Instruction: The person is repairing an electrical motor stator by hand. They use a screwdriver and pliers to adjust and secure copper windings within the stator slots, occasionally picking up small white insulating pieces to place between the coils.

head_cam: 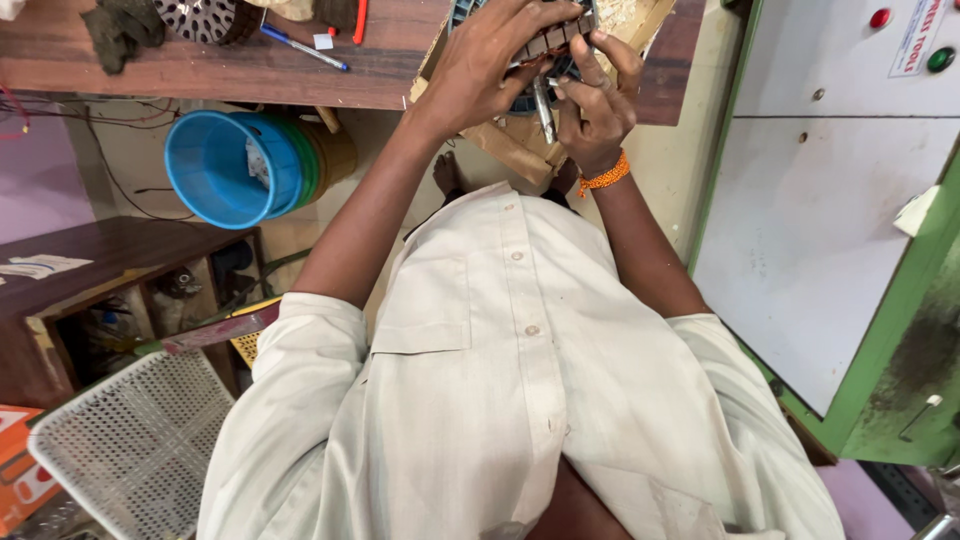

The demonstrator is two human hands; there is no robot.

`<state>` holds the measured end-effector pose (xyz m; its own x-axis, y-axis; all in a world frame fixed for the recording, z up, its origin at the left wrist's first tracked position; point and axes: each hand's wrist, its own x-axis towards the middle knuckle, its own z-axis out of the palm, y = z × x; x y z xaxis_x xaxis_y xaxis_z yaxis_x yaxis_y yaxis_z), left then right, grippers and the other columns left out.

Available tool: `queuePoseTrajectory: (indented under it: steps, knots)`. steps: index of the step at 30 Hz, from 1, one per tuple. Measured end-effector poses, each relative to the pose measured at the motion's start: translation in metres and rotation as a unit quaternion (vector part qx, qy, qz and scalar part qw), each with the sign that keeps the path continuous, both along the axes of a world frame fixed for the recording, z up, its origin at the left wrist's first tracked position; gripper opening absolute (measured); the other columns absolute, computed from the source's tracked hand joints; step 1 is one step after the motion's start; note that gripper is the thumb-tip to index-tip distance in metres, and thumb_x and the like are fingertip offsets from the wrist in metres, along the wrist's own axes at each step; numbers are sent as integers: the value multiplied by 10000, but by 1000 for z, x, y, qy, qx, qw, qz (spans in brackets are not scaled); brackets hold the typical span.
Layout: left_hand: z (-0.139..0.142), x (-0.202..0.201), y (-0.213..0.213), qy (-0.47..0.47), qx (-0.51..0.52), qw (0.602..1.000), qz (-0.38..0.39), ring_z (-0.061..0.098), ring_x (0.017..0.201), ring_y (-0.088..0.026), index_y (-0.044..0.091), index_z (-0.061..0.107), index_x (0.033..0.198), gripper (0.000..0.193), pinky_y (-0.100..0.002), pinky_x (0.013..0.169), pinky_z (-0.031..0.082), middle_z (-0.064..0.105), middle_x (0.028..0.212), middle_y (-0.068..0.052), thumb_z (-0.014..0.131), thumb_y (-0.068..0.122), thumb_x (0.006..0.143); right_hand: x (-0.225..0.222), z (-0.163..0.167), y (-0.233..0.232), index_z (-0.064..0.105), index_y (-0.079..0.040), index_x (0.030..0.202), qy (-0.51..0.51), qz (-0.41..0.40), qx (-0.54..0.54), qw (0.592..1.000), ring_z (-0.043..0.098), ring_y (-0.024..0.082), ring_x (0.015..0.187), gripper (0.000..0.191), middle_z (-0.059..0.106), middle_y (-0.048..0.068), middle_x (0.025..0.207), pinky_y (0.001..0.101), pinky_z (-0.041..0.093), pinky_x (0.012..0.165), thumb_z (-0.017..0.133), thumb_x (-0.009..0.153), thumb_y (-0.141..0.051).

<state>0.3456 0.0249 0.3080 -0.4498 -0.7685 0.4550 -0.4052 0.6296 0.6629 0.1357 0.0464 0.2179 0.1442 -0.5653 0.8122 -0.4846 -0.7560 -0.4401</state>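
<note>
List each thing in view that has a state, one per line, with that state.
Left hand: fingers spread over the round slotted metal part.
Right hand: pinching that part's edge.
Blue tub: on its side, nested in others.
Blue pen: lying flat on the wooden bench.

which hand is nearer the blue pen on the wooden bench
Left. The left hand grips the slotted metal part just right of the blue pen; the right hand sits farther right, beyond it.

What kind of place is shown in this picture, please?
Probably a small motor repair workshop. Both hands work on a slotted round metal core at a wooden bench, another core lies nearby, and a green machine cabinet stands beside.
</note>
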Motion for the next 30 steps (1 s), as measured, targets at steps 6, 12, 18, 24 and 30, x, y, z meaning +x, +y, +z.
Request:
queuePoseTrajectory:
  steps: [6,12,18,24,30]
  knots:
    - [-5,9,-2,-7,-4,1000,7,616,1209,-339,153,568,1458,606,-464,967,509,640,1345,-86,769,-10,910,10,7,-2,715,-40,944,12,-2,-6,1000,619,222,1091,192,732,94,1290,343,548,878,818,843,87]
    - [-7,24,-18,-41,-49,998,-26,626,1108,-323,147,601,1444,580,-463,918,484,649,1223,-74,795,23,912,20,25,-4,629,-6,1030,-73,42,80,993,770,268,948,136,736,133,1184,368,632,786,731,962,53]
    - [-16,28,-28,-51,-62,997,-16,625,1050,-318,151,618,1415,543,-453,895,488,634,1096,-72,772,42,906,34,35,-5,654,-14,1009,-66,8,125,990,767,266,973,75,749,161,1139,358,616,828,703,977,33]
    - [-1,27,-28,-96,-39,995,-15,614,1074,-283,175,577,1452,523,-448,931,509,651,1164,-45,751,115,962,48,43,0,663,5,1002,-114,-11,179,977,754,256,966,106,750,164,1138,329,607,793,725,941,66]
    - [31,68,-10,-68,-30,997,-6,428,1358,-354,81,480,1513,898,-529,1088,382,484,1500,-160,862,371,754,46,53,9,672,-15,994,-5,-31,101,994,752,286,1003,151,746,154,1144,349,604,829,725,885,74]
